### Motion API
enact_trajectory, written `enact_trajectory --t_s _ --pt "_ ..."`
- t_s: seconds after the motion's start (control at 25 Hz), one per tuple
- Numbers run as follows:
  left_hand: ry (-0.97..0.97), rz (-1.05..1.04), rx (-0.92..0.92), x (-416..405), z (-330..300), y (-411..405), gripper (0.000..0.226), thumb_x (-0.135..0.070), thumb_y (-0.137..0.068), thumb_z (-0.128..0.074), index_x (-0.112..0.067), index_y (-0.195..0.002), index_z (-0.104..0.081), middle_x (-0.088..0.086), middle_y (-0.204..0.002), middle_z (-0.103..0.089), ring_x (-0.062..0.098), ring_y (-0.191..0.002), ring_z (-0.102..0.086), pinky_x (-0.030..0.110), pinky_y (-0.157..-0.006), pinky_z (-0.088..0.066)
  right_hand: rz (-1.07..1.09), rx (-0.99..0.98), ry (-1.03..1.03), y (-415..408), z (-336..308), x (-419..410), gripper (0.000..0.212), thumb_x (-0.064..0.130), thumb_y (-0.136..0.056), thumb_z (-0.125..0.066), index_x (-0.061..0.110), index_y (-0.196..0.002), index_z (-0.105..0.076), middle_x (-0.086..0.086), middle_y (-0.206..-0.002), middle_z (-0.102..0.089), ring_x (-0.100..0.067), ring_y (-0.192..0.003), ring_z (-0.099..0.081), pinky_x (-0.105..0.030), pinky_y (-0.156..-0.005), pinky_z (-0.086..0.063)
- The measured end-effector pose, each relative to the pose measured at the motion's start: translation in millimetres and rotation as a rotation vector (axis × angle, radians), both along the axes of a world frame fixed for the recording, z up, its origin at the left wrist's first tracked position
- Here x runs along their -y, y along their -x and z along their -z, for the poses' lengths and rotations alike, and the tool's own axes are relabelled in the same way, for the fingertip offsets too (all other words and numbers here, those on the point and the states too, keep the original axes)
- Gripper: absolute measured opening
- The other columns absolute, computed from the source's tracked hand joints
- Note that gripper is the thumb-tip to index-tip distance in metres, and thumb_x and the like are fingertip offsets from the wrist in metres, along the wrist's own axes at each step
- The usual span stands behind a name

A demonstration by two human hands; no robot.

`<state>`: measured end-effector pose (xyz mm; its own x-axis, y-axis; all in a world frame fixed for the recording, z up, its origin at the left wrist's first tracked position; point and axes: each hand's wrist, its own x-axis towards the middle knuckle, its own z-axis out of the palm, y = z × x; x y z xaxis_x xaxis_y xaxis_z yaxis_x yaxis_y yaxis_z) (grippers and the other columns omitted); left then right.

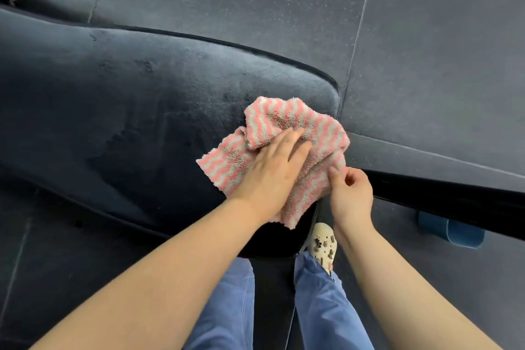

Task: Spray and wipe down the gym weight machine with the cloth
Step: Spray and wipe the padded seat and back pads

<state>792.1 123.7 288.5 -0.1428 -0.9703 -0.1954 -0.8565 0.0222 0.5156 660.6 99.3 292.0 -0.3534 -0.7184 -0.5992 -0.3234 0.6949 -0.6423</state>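
A pink and white striped cloth [321,133] lies crumpled on the near right end of the machine's dark padded seat [127,111]. My left hand [272,170] presses flat on the cloth with its fingers straight. My right hand [350,193] pinches the cloth's right edge between thumb and fingers, at the rim of the pad. No spray bottle is in view.
Dark speckled rubber floor tiles [440,51] surround the pad. A black frame bar [454,199] runs to the right, with a blue part [454,229] under it. My legs in blue trousers and a cream clog [322,244] stand just below the pad's end.
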Motion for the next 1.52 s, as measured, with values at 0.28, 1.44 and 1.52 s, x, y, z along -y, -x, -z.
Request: enact_trajectory --t_s 0.28,1.44,1.52 --pt "-0.286 -0.002 0.189 -4 -10 13 0.077 -0.048 -0.095 -0.040 -0.015 -0.150 0.003 0.003 -0.153 0.027 0.024 -0.140 0.027 0.067 -0.106 -0.005 -0.090 -0.377 -0.216 42 -2 8 0.031 0.027 -0.088 -0.062 0.013 -0.111 -0.049 -0.010 -0.118 -0.050 -0.030 -0.101 -0.052 -0.034 -0.079 -0.038" --pt "-0.204 -0.541 0.502 0 20 -222 0.068 -0.058 -0.093 -0.014 -0.028 -0.149 0.011 -0.002 -0.157 0.015 0.024 -0.143 0.018 0.054 -0.111 0.011 -1.516 -0.690 0.397 -276 22 61 0.068 0.054 -0.097 -0.010 0.016 -0.150 0.012 -0.002 -0.157 0.021 -0.021 -0.143 0.024 -0.046 -0.115 0.015" --pt "-0.233 -0.638 0.482 -13 20 -234 0.069 -0.057 -0.093 -0.015 -0.026 -0.149 0.011 0.000 -0.157 0.015 0.023 -0.144 0.017 0.050 -0.113 0.011 -1.627 -0.683 0.442 -296 21 55 0.065 0.053 -0.098 -0.010 0.023 -0.150 0.012 0.000 -0.158 0.021 -0.022 -0.143 0.024 -0.047 -0.115 0.015"
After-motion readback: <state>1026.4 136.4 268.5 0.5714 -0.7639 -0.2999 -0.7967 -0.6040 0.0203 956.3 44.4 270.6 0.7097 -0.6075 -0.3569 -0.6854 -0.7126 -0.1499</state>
